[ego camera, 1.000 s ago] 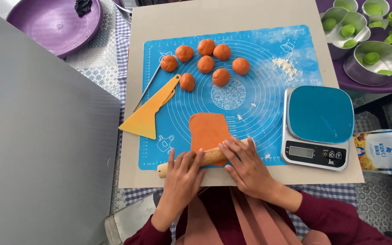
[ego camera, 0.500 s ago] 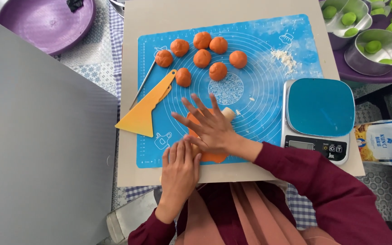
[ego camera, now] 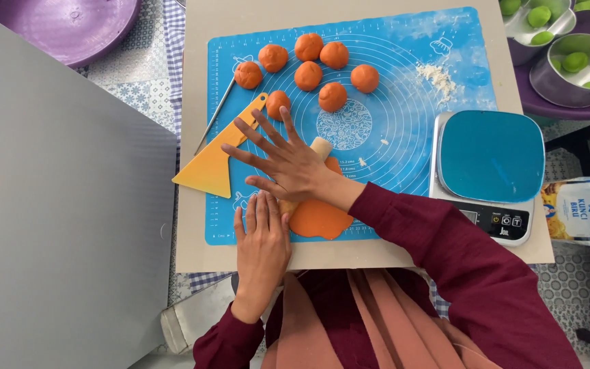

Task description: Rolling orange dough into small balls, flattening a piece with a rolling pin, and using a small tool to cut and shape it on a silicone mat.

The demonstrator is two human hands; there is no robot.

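With both flat, open palms, the right hand (ego camera: pixel 291 164) and left hand (ego camera: pixel 262 239), pressing the pale wooden rolling pin (ego camera: pixel 306 171) over the flattened orange dough sheet (ego camera: pixel 319 217) at 6 o'clock on the blue silicone mat (ego camera: pixel 404 123), even pressure appeared advisable, while the steel bowls (ego camera: pixel 575 68) at 2 o'clock held green dough balls (ego camera: pixel 573 61)

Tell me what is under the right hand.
Under the right hand a wooden rolling pin pokes out at the far end, lying on flattened orange dough on the blue mat. The pin's middle is covered by the palm.
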